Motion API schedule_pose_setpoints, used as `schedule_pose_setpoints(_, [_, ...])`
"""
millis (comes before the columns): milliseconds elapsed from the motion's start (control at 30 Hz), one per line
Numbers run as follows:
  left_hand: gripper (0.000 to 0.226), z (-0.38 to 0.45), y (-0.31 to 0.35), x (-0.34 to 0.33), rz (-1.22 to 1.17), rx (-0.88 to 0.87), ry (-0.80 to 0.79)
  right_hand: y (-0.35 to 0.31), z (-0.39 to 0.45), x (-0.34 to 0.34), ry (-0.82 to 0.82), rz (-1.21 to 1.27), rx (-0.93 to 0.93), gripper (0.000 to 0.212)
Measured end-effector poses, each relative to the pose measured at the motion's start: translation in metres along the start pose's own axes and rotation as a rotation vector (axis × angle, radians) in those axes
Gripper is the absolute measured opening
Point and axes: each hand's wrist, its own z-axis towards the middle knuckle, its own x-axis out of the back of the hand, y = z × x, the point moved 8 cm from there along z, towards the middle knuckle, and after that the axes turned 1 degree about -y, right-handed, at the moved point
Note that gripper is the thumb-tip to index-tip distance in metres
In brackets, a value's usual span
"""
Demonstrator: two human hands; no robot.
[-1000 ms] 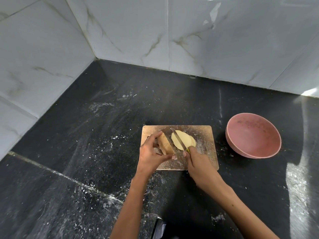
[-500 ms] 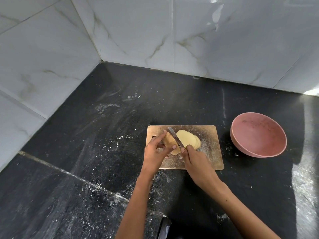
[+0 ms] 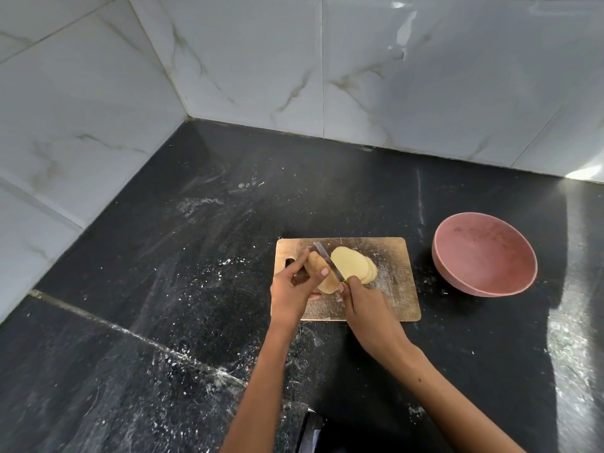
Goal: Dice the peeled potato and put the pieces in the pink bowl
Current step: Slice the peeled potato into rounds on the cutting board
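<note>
The potato [image 3: 318,273] sits on the cutting board [image 3: 392,289], gripped by the left hand [image 3: 291,289]; the right hand [image 3: 366,305] clasps the knife [image 3: 328,261] beside the slices [image 3: 354,264]. The pink bowl [image 3: 483,255] stands off the board's right edge.

I see a black stone counter [image 3: 228,223] dusted with white specks, filling a corner where 2 walls of white marble-veined tiles [image 3: 425,76] meet. Bright light glares at the far right edge [image 3: 588,173].

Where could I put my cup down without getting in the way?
On the dark counter left of the cutting board, toward the tiled corner, or behind the board. Crowded: the board, with both hands, knife and potato slices; the pink bowl sits right.
</note>
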Motion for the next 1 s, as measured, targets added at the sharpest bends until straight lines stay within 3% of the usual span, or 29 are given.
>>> schedule_pose_setpoints(200, [0.059,-0.009,-0.008,-0.004,-0.290,0.087,0.121,0.002,0.001,-0.001,-0.004,0.014,-0.019,0.024])
schedule_pose_setpoints(433, [0.057,-0.016,-0.011,-0.008,-0.357,0.092,0.228,0.006,0.001,-0.001,-0.011,0.049,-0.034,0.024])
schedule_pose_setpoints(700, [0.046,-0.015,-0.006,-0.008,-0.351,0.084,0.215,0.001,-0.005,0.004,0.043,0.132,-0.017,0.027])
schedule_pose_setpoints(1000, [0.052,-0.013,-0.008,-0.010,-0.399,0.102,0.177,-0.006,-0.006,0.003,0.024,0.090,0.006,0.025])
